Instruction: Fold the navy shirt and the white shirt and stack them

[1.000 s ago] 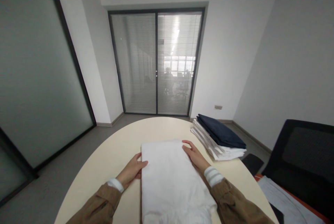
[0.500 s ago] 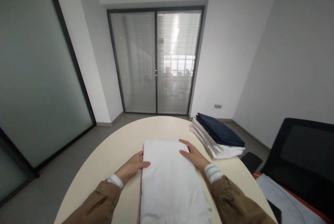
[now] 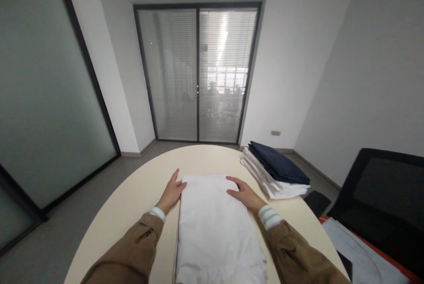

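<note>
A folded white garment point(image 3: 217, 222) lies on the round cream table point(image 3: 132, 204), its near end gathered and creased. At its far left corner is my left hand point(image 3: 171, 193), open, with the fingers stretched forward along the edge and the thumb touching the corner. My right hand point(image 3: 245, 194) rests on the far right corner, thumb and index finger apart on the cloth; its other fingers are partly hidden. Darker layers show under the garment's left edge.
A stack of folded white clothes point(image 3: 265, 178) with a navy folded garment point(image 3: 280, 162) on top sits at the table's right edge. A black mesh chair point(image 3: 384, 195) stands on the right, with a light grey cloth point(image 3: 357, 248) on it. Glass doors point(image 3: 198, 76) are at the back.
My left hand has slid forward along the garment's left edge to the far corner, and its fingers have opened out. My right hand has stayed at its corner.
</note>
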Demonstrator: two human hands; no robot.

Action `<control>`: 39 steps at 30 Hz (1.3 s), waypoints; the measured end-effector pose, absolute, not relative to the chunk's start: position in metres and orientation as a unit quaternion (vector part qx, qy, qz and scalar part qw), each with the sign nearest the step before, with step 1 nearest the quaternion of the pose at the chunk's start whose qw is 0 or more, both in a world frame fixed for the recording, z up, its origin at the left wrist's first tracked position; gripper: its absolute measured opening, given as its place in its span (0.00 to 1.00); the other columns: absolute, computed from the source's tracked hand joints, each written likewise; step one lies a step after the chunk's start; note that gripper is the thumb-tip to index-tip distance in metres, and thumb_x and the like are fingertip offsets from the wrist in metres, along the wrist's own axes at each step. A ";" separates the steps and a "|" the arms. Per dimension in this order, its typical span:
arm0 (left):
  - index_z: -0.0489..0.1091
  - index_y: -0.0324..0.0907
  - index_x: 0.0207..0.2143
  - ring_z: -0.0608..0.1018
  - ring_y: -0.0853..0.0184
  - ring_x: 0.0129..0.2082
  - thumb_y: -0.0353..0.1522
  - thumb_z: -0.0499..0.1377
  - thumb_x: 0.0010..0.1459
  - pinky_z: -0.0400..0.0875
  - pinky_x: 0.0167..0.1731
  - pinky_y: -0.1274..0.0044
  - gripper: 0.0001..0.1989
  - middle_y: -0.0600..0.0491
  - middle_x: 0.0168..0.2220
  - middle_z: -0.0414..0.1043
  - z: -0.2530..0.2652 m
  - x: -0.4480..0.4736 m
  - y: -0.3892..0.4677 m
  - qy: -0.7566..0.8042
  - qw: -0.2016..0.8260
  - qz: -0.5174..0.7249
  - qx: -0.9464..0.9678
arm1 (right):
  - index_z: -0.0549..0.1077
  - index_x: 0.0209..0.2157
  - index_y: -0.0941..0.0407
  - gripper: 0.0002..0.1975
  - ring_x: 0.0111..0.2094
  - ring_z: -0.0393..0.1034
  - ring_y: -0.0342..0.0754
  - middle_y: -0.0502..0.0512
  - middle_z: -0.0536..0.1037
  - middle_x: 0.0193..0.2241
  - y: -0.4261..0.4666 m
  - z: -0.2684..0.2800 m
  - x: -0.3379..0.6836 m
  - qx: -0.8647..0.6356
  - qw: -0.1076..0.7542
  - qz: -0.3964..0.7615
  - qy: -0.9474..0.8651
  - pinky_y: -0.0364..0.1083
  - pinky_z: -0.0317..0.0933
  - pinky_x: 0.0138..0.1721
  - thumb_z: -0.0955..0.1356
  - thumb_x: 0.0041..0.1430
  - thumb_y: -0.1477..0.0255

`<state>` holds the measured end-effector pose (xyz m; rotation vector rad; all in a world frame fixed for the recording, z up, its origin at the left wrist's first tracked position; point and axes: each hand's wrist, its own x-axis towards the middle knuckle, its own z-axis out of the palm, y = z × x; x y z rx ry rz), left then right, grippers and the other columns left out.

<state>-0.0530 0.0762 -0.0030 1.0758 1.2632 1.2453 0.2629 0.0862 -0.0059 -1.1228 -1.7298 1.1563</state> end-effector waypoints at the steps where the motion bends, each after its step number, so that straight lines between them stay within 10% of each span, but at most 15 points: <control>1: 0.52 0.40 0.65 0.80 0.63 0.34 0.34 0.68 0.50 0.72 0.33 0.75 0.44 0.45 0.42 0.77 -0.004 -0.054 0.078 0.513 0.498 0.524 0.463 | 0.65 0.59 0.58 0.35 0.54 0.68 0.54 0.62 0.72 0.55 0.087 -0.005 0.263 -0.440 0.378 0.441 -0.684 0.55 0.59 0.58 0.73 0.51 0.60; 8: 0.61 0.39 0.62 0.78 0.56 0.48 0.36 0.65 0.53 0.70 0.49 0.68 0.35 0.38 0.63 0.61 -0.014 -0.056 0.079 0.531 0.395 0.475 0.579 | 0.63 0.61 0.59 0.38 0.60 0.61 0.55 0.64 0.65 0.61 0.099 -0.016 0.268 -0.455 0.386 0.393 -0.699 0.56 0.51 0.63 0.73 0.49 0.62; 13: 0.60 0.39 0.63 0.53 0.52 0.68 0.38 0.64 0.54 0.50 0.65 0.62 0.35 0.39 0.70 0.41 -0.020 -0.053 0.062 0.527 0.296 0.423 0.674 | 0.61 0.61 0.57 0.40 0.58 0.64 0.55 0.65 0.64 0.61 0.097 -0.018 0.268 -0.473 0.422 0.405 -0.659 0.55 0.58 0.59 0.74 0.48 0.60; 19: 0.62 0.42 0.59 0.66 0.58 0.61 0.35 0.58 0.60 0.58 0.63 0.63 0.25 0.42 0.61 0.62 -0.010 -0.056 0.034 0.498 0.181 0.390 0.753 | 0.50 0.64 0.52 0.45 0.32 0.73 0.47 0.54 0.77 0.38 0.072 -0.001 0.274 -0.512 0.360 0.500 -0.599 0.47 0.69 0.33 0.73 0.50 0.57; 24: 0.69 0.45 0.51 0.66 0.59 0.61 0.34 0.58 0.60 0.59 0.62 0.64 0.17 0.47 0.61 0.64 -0.010 -0.063 0.022 0.419 0.214 0.296 0.831 | 0.67 0.56 0.52 0.34 0.43 0.73 0.51 0.54 0.77 0.45 0.053 0.015 0.281 -0.369 0.213 0.575 -0.698 0.51 0.67 0.45 0.75 0.49 0.59; 29: 0.70 0.44 0.50 0.64 0.60 0.63 0.31 0.54 0.61 0.57 0.63 0.63 0.15 0.46 0.63 0.61 -0.016 -0.058 0.034 0.437 0.203 0.314 0.818 | 0.74 0.48 0.56 0.25 0.46 0.71 0.56 0.59 0.77 0.45 0.063 0.003 0.269 -0.413 0.324 0.457 -0.718 0.55 0.63 0.51 0.73 0.51 0.59; 34: 0.70 0.43 0.52 0.70 0.60 0.58 0.36 0.55 0.63 0.61 0.61 0.66 0.16 0.45 0.58 0.68 -0.004 -0.056 0.027 0.437 0.208 0.350 0.802 | 0.64 0.59 0.54 0.36 0.41 0.73 0.52 0.59 0.77 0.44 0.069 -0.006 0.271 -0.457 0.361 0.464 -0.668 0.52 0.68 0.43 0.72 0.52 0.56; 39: 0.71 0.43 0.52 0.72 0.61 0.55 0.40 0.59 0.60 0.63 0.59 0.69 0.19 0.46 0.55 0.71 0.006 -0.063 0.007 0.359 0.268 0.282 0.849 | 0.64 0.61 0.49 0.40 0.33 0.73 0.47 0.53 0.79 0.40 0.053 0.006 0.291 -0.399 0.182 0.597 -0.672 0.46 0.69 0.34 0.76 0.47 0.58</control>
